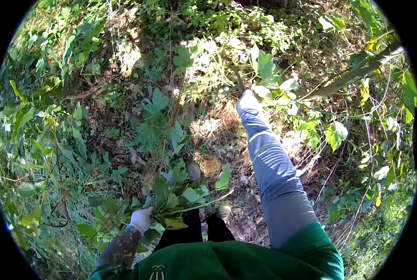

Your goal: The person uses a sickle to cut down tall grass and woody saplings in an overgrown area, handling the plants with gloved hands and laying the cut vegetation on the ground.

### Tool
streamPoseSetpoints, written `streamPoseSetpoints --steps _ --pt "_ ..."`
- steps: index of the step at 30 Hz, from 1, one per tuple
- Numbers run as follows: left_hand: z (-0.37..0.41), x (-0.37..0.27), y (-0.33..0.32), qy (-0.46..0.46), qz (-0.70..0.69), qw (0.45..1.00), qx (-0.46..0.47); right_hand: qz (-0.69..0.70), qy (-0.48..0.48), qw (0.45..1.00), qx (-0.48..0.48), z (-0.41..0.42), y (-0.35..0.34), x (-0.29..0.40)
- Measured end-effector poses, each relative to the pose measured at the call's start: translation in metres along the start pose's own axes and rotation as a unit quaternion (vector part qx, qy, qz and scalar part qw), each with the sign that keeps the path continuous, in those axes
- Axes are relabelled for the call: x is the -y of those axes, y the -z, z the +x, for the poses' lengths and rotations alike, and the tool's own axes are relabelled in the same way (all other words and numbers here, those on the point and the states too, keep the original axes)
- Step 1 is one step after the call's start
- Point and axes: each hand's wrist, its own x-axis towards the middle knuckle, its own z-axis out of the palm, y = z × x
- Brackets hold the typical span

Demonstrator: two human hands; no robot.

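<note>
My left hand (141, 219), in a pale ribbed glove, grips a bunch of cut or pulled leafy stems (173, 203) low in front of my legs. Broad green lobed leaves spread from the bunch, and one pale stem (212, 202) sticks out to the right. My right arm reaches far forward. At its end my right hand (247, 100), also gloved and washed out by sunlight, is closed on a dark narrow object (240, 78) that points away from me. Whether it is a tool or a stick I cannot tell. Large lobed leaves (265, 64) stand just beyond that hand.
A thick bare branch (355, 75) slants in from the upper right, with thin vines (369, 140) hanging below. Dense foliage (36, 122) grows on my left. Dry leaf litter (243, 217) and low green plants (152, 129) cover the ground before my dark trousers (180, 232).
</note>
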Motion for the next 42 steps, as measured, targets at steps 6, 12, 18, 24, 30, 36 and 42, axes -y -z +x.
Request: streamPoseSetpoints --steps 6,12,18,24,30,36,42 --pt "-0.062 -0.002 -0.016 -0.143 0.098 0.973 -0.154 -0.094 -0.006 0.941 0.324 -0.212 -0.035 -0.01" --pt "-0.01 -0.131 0.065 -0.395 0.23 0.849 -0.264 -0.097 0.048 0.926 0.361 -0.371 0.089 -0.062" --pt "0.061 -0.255 0.062 -0.587 0.182 0.741 -0.27 -0.165 0.022 0.92 0.356 -0.462 0.209 -0.09" --pt "0.005 -0.242 0.049 -0.446 0.259 0.84 -0.17 -0.054 -0.011 0.983 0.175 -0.499 0.261 -0.122" --pt "-0.132 -0.179 0.037 -0.19 0.203 0.948 -0.156 -0.004 0.167 0.951 -0.26 -0.332 0.318 -0.084" --pt "-0.206 -0.174 0.018 -0.158 -0.014 0.947 -0.278 -0.043 0.083 0.955 -0.281 -0.171 0.384 -0.037" --pt "-0.197 -0.156 0.004 -0.097 -0.076 0.953 -0.277 -0.172 -0.129 0.975 -0.056 -0.208 0.213 -0.193"
